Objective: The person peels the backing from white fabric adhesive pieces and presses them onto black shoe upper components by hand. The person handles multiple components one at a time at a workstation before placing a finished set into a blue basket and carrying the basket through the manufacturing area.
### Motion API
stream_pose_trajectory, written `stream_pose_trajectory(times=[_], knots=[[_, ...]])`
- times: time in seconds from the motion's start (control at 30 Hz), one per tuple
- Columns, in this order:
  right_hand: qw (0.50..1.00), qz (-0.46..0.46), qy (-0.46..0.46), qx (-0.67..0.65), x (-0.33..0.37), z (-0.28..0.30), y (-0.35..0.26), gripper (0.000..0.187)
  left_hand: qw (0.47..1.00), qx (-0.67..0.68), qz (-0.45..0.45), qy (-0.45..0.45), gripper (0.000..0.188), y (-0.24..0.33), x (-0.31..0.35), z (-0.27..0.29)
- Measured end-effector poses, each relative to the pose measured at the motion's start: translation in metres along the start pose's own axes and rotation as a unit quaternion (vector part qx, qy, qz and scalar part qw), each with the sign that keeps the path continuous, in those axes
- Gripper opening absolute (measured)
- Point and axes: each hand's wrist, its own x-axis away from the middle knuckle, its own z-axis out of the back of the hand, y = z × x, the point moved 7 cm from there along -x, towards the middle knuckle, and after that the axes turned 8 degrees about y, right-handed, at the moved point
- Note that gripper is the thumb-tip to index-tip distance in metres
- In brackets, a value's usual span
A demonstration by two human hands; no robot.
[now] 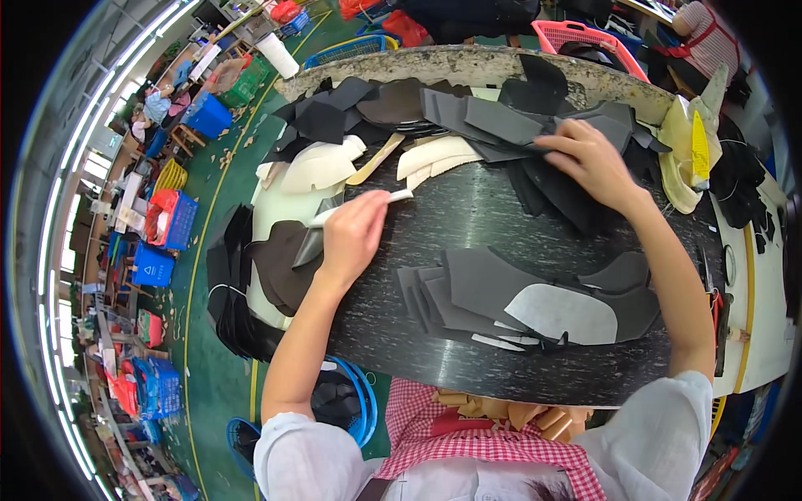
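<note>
My left hand [355, 234] is closed around a thin white strip [401, 195], whose ends stick out on both sides of the fingers. A dark grey piece [309, 248] hangs beside that hand; whether it is gripped too is unclear. At the far right of the work surface, my right hand [591, 167] has its bent fingers on the edge of a black cut piece [555, 196] in a pile. Nearer me lie overlapping dark grey cut pieces [484, 284] with a whitish curved piece [564, 315] on top. Cream pieces [439, 156] lie between my hands.
Dark cut pieces [334, 108] are heaped along the far edge. A tied black bundle [234, 284] hangs over the left edge. Yellowish pieces [681, 159] and scissors [716, 309] are at the right. A pink basket [585, 37] stands behind; a blue-rimmed bin [363, 401] sits below the table.
</note>
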Motion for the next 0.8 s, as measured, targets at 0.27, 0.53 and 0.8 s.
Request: stream_pose_trajectory(times=[0.27,0.53,0.8], knots=[[0.990,0.082,-0.107,0.040,0.123,0.052,-0.141,0.034,0.969,0.003,-0.237,0.078,0.020,0.102,-0.001,0.078],[0.748,-0.328,-0.032,-0.576,0.112,0.022,-0.170,0.015,0.915,0.030,-0.400,0.035,0.018,0.168,0.013,0.085],[0.863,-0.184,0.104,-0.459,0.121,0.088,-0.168,0.013,0.911,0.384,0.140,-0.049,0.047,0.058,0.007,0.032]])
